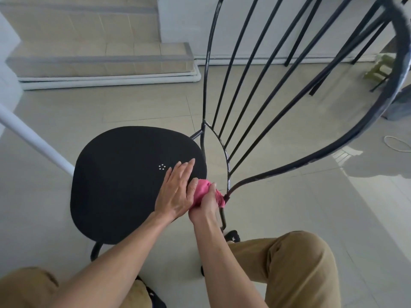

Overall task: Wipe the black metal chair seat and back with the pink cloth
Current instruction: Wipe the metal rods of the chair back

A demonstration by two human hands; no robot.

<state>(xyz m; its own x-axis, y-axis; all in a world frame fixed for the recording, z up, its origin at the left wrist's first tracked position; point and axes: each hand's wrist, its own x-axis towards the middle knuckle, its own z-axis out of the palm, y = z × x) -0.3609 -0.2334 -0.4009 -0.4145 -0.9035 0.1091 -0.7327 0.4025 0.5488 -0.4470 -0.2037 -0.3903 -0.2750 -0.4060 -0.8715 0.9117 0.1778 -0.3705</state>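
The black metal chair stands below me, its round seat (124,181) at centre left and its back of thin curved bars (255,90) fanning up to the right. My left hand (178,192) lies flat, fingers spread, on the seat's right part, holding nothing. My right hand (205,207) is closed around the bunched pink cloth (203,190). The cloth is pressed at the seat's rear right edge, where the back frame's lower end joins the leg. Part of the cloth is hidden under my fingers.
Tiled steps (100,56) rise at the back left with white pipes (111,80) along their foot. A white post (33,138) slants in from the left. More black legs (364,52) and a white cord (398,143) are at the right. My knees in tan trousers (300,267) fill the bottom.
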